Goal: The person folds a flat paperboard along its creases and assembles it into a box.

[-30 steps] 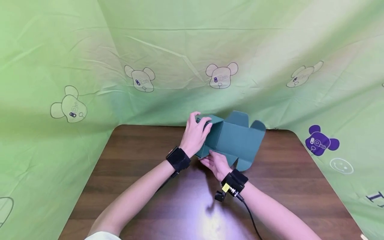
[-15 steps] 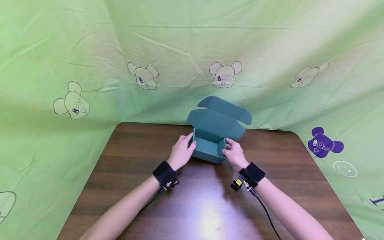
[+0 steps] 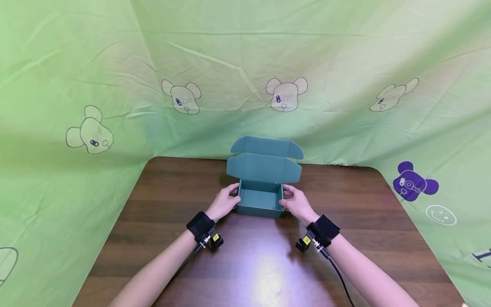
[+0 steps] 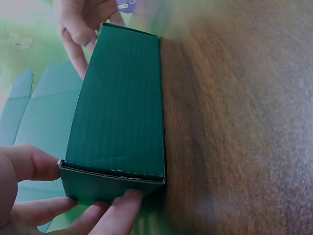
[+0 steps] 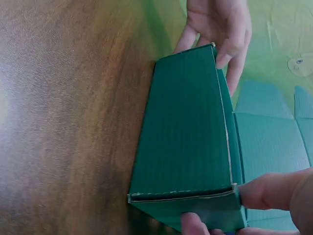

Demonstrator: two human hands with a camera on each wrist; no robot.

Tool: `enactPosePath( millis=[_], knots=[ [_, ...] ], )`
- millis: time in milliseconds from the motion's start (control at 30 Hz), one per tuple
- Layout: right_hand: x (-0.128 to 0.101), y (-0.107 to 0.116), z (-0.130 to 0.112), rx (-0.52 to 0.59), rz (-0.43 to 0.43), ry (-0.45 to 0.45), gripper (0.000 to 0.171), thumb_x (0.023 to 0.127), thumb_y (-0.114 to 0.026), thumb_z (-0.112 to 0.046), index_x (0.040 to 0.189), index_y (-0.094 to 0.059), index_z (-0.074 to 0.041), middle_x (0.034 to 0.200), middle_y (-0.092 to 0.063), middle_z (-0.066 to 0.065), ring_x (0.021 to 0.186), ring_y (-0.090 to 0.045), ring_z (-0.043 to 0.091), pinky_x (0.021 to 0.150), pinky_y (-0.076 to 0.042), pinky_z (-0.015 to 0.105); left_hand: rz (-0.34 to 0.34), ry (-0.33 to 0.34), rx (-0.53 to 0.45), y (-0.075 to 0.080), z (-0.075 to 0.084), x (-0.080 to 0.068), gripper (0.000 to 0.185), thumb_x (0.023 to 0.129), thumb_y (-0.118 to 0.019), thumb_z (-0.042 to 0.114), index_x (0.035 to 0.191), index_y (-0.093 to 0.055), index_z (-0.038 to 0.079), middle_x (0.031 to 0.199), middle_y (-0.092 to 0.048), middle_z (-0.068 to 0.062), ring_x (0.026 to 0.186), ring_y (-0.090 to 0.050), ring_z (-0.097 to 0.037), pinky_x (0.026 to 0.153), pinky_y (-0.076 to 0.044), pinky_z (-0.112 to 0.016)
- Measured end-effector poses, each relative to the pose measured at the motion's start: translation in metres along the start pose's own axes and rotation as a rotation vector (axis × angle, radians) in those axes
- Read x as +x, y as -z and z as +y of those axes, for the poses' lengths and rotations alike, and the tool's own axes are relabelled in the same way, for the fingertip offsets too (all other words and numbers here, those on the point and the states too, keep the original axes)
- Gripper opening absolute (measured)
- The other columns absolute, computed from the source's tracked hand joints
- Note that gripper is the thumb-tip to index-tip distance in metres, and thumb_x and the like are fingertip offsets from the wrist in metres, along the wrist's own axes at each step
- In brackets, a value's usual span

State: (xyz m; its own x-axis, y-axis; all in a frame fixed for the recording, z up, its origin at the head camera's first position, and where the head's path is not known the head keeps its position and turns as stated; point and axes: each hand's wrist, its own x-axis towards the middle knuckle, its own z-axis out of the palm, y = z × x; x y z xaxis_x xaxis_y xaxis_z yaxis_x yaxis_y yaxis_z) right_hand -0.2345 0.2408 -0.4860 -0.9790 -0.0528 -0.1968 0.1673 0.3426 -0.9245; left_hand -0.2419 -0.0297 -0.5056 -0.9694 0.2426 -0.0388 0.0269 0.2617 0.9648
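A teal cardboard box point(image 3: 260, 204) stands open on the brown table point(image 3: 161, 213), its flapped lid point(image 3: 264, 166) raised at the back. My left hand point(image 3: 225, 200) grips the box's left end wall and my right hand point(image 3: 296, 202) grips the right end wall. In the left wrist view the thumb point(image 4: 29, 164) lies over the rim and the fingers point(image 4: 117, 208) press the outside of the box point(image 4: 120, 107). In the right wrist view my right hand point(image 5: 266, 203) pinches the near corner of the box point(image 5: 186, 127) the same way. The inside of the box shows nothing in it.
Green cloth printed with bear heads point(image 3: 115, 64) hangs behind and along both sides of the table. Black straps with small cameras point(image 3: 304, 243) sit on both wrists, and a cable trails from the right one.
The box, tipped on its side a second ago, now stands upright and square to me, a little nearer. Both hands moved to its two ends and the lid swung up behind.
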Motion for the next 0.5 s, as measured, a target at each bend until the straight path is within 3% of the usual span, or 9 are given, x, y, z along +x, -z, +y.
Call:
enactPosePath(
  millis=[133, 233, 367, 500],
  knots=[
    [0.000, 0.006, 0.005, 0.122, 0.118, -0.054, 0.078, 0.093, -0.069, -0.004, 0.156, -0.024, 0.007, 0.145, -0.045, 0.032, 0.109, -0.065, 0.034, 0.088, -0.058, 0.036, -0.021, 0.025, -0.086, 0.001, -0.002, -0.001, 0.059, 0.092, -0.055, -0.002, 0.150, -0.042, -0.004, 0.135, -0.055, -0.033, 0.102, -0.068, -0.037, 0.079, -0.060, -0.043],
    [0.003, 0.018, 0.006, 0.160, 0.215, -0.036, 0.082, 0.093, -0.071, -0.009, 0.158, -0.023, 0.001, 0.151, -0.043, 0.027, 0.121, -0.059, 0.036, 0.102, -0.051, 0.040, -0.011, 0.064, -0.061, 0.005, -0.002, 0.000, 0.063, 0.095, -0.061, 0.005, 0.153, -0.037, -0.004, 0.139, -0.053, -0.032, 0.110, -0.065, -0.038, 0.088, -0.058, -0.046],
    [0.012, 0.034, -0.001, 0.159, 0.304, 0.101, 0.064, 0.097, -0.068, -0.015, 0.153, -0.038, -0.004, 0.147, -0.050, 0.021, 0.125, -0.055, 0.028, 0.105, -0.047, 0.035, 0.079, 0.095, 0.004, 0.020, 0.003, 0.009, 0.077, 0.096, -0.068, 0.024, 0.158, -0.028, 0.001, 0.143, -0.052, -0.025, 0.121, -0.059, -0.037, 0.101, -0.050, -0.049],
    [0.020, 0.045, -0.012, 0.168, 0.372, 0.255, 0.042, 0.102, -0.064, -0.020, 0.137, -0.058, 0.003, 0.122, -0.064, 0.024, 0.098, -0.064, 0.014, 0.088, -0.054, 0.022, 0.167, 0.027, -0.015, 0.039, 0.016, 0.026, 0.070, 0.099, -0.066, 0.031, 0.156, -0.036, 0.005, 0.142, -0.054, -0.023, 0.126, -0.056, -0.036, 0.107, -0.044, -0.051]
  ],
)
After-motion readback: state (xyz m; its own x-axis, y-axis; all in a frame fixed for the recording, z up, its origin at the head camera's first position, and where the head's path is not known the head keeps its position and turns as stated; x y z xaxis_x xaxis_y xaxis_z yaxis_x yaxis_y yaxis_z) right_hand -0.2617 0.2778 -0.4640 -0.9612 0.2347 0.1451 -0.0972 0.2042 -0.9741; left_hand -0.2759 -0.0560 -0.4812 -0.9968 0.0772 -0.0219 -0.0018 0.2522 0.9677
